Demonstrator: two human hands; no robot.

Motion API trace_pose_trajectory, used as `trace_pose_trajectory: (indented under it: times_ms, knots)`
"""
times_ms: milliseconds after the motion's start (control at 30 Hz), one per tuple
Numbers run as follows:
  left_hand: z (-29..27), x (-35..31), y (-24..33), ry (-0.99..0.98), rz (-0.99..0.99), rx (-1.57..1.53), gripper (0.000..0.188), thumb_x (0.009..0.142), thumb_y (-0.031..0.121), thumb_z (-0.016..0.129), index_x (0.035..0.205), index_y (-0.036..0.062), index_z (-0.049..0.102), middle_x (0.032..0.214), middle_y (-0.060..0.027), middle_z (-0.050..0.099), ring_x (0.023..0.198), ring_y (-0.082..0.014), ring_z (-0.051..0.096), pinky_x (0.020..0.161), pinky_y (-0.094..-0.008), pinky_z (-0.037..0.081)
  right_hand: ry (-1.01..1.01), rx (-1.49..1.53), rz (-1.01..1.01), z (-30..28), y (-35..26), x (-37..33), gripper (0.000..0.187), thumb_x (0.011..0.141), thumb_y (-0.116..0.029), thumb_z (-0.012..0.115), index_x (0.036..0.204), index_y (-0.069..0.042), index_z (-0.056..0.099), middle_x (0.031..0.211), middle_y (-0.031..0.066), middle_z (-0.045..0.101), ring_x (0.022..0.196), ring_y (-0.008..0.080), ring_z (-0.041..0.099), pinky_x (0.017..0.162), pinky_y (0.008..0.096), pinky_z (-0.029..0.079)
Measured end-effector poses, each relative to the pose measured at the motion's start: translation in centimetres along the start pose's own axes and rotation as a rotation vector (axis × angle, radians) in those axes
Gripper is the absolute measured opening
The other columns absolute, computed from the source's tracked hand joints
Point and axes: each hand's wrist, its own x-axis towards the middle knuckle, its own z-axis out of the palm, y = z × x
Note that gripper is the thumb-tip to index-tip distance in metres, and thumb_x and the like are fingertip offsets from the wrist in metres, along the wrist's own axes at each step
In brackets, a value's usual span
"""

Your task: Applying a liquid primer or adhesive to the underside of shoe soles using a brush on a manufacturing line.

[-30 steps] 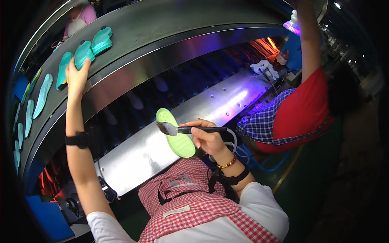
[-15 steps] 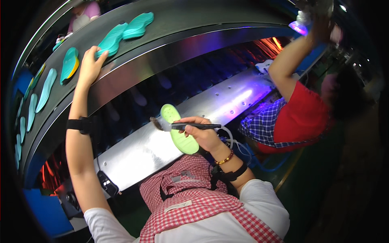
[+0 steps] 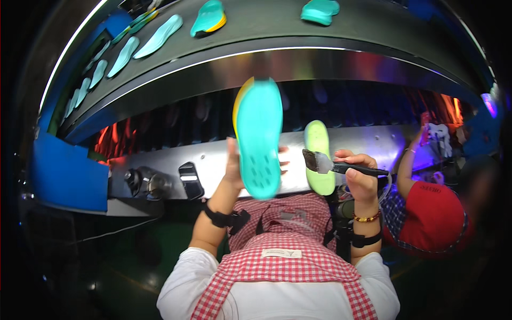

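My left hand [image 3: 233,166] grips a teal shoe insole [image 3: 260,133] with yellow showing along its left edge, held up above the metal worktop. Its fingers wrap behind the insole and their tips show past its right side. In my right hand [image 3: 362,178] is a flat brush [image 3: 318,161] with a black handle, its dark bristles pointing left. Beneath the brush a lime-green insole [image 3: 320,181] lies on the worktop. The bristles overlap it in view; whether they touch it I cannot tell.
A dark conveyor belt [image 3: 261,26] beyond the worktop [image 3: 213,154] carries teal insoles [image 3: 320,12] and several pale ones at left. A black phone-like device [image 3: 191,180] lies left on the worktop. At right, a person in a red cap [image 3: 434,213] works close by.
My left hand has taken the teal insole off the conveyor and brought it toward me over the worktop. The view has turned, and my right hand still holds the brush.
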Motion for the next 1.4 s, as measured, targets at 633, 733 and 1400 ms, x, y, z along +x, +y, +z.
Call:
trace_pose_trajectory:
  times_ms: [633,733,1400]
  knots:
    - [-1.2,-0.4,-6.1,0.723,0.396,-0.03,0.069,0.085,0.061,0.015,0.123,0.0088,0.042,0.11,-0.0156,0.054,0.1,-0.0287,0.053,0.089,-0.0429,0.041,-0.252,-0.967,-0.327,6.3,7.0,2.5,0.018,0.067,-0.008,0.064,0.084,-0.004,0.064,0.081,0.0148,0.063,0.077,0.0281,0.06,0.069,0.033,0.047]
    - [-1.8,-2.1,-4.0,0.524,0.352,0.2,0.077,0.082,0.065,0.01,0.119,0.0075,0.046,0.103,-0.0165,0.057,0.095,-0.0301,0.055,0.087,-0.0455,0.042,-0.543,-1.025,-0.166,5.1,4.3,0.2,0.016,0.065,-0.003,0.067,0.081,-0.003,0.065,0.081,0.0126,0.064,0.077,0.0238,0.062,0.07,0.0301,0.049]
    - [4.4,-1.3,-3.7,0.432,0.422,0.185,0.083,0.078,0.07,0.013,0.108,0.0023,0.051,0.09,-0.0182,0.057,0.075,-0.0298,0.058,0.069,-0.042,0.049,-0.744,-0.577,-0.08,6.5,0.0,-0.2,0.02,0.066,0.003,0.068,0.086,0.0,0.065,0.087,0.0117,0.064,0.083,0.0219,0.061,0.077,0.0311,0.048]
